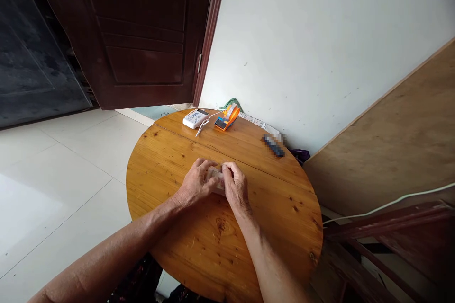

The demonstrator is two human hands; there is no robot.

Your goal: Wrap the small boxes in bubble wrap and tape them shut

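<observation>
A small pale box (215,175) with a see-through or whitish top lies on the wooden table, between my two hands. From the left side my left hand (198,181) holds it, fingers over the far edge and thumb across its top. My right hand (236,185) grips the right side, with the thumb and bent forefinger pinched together at the far right corner. Much of the box is covered by the fingers, so its contents cannot be made out.
At the back of the round table (163,156) are a white device (195,118) with a white cable (203,127) and an orange-and-blue tape dispenser (227,117). A blurred dark object (273,146) lies at the right rear. Behind are a wall and a dark red door (142,57).
</observation>
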